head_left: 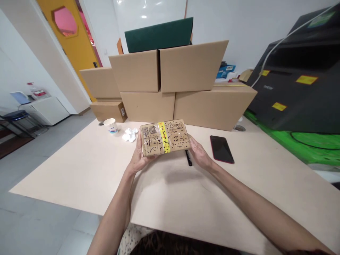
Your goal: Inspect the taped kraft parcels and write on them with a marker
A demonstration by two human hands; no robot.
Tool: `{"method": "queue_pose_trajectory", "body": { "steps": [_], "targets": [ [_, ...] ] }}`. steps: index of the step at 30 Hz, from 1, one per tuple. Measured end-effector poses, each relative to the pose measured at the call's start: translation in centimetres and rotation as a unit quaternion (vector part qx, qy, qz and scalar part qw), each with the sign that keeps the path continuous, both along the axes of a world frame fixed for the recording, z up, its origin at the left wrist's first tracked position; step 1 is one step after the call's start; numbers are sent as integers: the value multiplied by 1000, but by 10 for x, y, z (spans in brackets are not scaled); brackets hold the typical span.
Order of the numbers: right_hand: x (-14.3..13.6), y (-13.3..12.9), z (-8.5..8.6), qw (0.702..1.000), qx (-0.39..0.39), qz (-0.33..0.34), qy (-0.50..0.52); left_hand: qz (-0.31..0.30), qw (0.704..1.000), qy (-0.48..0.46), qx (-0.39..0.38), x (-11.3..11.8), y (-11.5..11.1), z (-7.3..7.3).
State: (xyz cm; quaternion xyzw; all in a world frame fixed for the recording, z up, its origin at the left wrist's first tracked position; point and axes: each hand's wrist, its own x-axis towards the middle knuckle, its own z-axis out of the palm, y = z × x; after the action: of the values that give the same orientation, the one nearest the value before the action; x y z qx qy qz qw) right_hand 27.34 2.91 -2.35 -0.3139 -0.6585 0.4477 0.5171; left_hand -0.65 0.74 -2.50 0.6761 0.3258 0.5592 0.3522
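Note:
Between my two hands a small cardboard box (176, 140) is held up above the table, tilted so that one broad face turns toward me. Black marks cover that face, and a yellow strip of tape (164, 137) runs across its middle. My left hand (140, 156) grips the left end, some fingers hidden behind and under it. On the right end, my right hand (199, 153) is closed against the side. A black marker (188, 158) lies on the table just below the box, partly covered by it.
Large cardboard boxes (148, 106) are stacked along the back, with a dark green box (159, 35) on top. A paper cup (111, 126) and crumpled tissue (130, 135) stand left of my hands. To the right lie a phone (222, 149) and, beyond the table (79, 170), a large black case (287, 88).

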Motion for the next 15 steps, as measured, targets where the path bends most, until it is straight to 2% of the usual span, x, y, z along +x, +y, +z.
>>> {"method": "queue_pose_trajectory", "body": {
  "steps": [5,7,9,10,12,15],
  "targets": [
    [9,-9,-3,998,-10,-4,-59,6,999,40,14,-1,-3,-1],
    [19,-7,-3,994,-27,-51,-94,5,998,53,32,-2,-4,0],
    [36,1,-5,974,-39,-148,-165,1,997,63,45,-4,-5,2],
    [47,7,-7,953,-40,-206,-218,-2,997,66,47,-4,-4,3],
    [72,20,-13,890,-53,-314,-328,-8,997,65,42,-5,-4,4],
    [106,35,-25,775,-147,-401,-465,-11,998,57,36,-5,-4,4]
  ]
}}
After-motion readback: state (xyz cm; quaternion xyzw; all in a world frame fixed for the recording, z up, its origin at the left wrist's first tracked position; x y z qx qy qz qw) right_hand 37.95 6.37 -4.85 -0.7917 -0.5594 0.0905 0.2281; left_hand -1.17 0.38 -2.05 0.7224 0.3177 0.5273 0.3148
